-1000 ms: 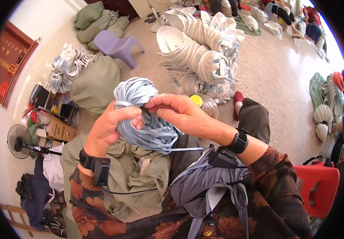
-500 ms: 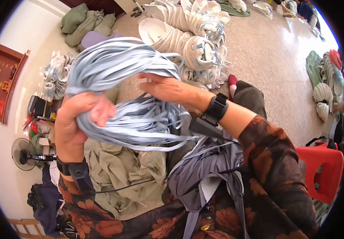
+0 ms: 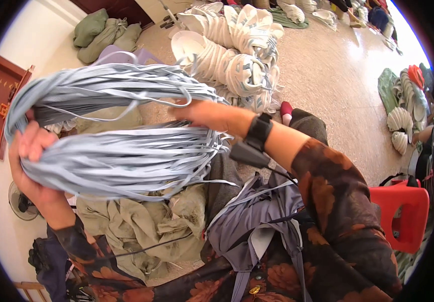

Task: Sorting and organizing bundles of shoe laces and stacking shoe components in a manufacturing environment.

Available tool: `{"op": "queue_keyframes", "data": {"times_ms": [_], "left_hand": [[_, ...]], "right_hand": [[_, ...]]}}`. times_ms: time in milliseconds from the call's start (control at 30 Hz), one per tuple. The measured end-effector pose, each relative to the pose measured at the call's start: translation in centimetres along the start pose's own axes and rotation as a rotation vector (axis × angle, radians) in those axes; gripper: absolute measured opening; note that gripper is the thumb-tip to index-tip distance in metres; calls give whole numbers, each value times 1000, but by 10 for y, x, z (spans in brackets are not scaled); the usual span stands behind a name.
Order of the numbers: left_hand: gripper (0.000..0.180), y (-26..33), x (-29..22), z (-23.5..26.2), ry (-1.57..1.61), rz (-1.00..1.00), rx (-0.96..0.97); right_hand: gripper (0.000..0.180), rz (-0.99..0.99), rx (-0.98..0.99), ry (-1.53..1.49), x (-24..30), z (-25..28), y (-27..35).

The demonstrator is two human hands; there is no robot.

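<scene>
A thick looped bundle of flat, pale blue-grey laces (image 3: 121, 156) stretches across in front of me, in an upper and a lower strand. My left hand (image 3: 33, 151) grips its left end, fingers curled over the laces from inside the loop. My right hand (image 3: 207, 113) reaches into the loop at its right end, between the two strands. Motion smears its fingers, so their hold on the laces cannot be made out. Loose lace ends hang at the right. A grey gathered cloth (image 3: 237, 226) with straps lies over my lap.
Stacked white shoe uppers (image 3: 227, 60) stand on the floor ahead. Crumpled olive sacking (image 3: 146, 226) lies below the laces. A red plastic stool (image 3: 400, 214) is at the right. A fan (image 3: 23, 201) stands at the left, and full green sacks (image 3: 106, 38) lie by the far wall.
My left hand has moved left with its end of the bundle, pulling the loop longer. The right hand has shifted slightly down, still within the right end.
</scene>
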State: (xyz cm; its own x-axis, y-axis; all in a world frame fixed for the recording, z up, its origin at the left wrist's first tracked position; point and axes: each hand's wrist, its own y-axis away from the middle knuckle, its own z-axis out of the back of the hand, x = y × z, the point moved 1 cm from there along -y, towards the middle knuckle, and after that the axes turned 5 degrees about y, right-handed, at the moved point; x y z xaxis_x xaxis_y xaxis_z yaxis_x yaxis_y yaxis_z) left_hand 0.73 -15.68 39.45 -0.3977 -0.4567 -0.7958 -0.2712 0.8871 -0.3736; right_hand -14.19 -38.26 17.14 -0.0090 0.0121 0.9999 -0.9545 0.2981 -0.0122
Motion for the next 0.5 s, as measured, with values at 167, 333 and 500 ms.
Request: {"op": "queue_keyframes", "data": {"times_ms": [167,333,500], "left_hand": [[17,-38,4,-4,-751,-480,-261],[6,-26,-28,15,-120,-118,-223],[6,-31,-12,27,157,28,-224]], "right_hand": [[35,594,246,494,-22,-80,27],[44,441,648,123,27,-85,62],[56,168,-28,160,-38,-16,26]]}}
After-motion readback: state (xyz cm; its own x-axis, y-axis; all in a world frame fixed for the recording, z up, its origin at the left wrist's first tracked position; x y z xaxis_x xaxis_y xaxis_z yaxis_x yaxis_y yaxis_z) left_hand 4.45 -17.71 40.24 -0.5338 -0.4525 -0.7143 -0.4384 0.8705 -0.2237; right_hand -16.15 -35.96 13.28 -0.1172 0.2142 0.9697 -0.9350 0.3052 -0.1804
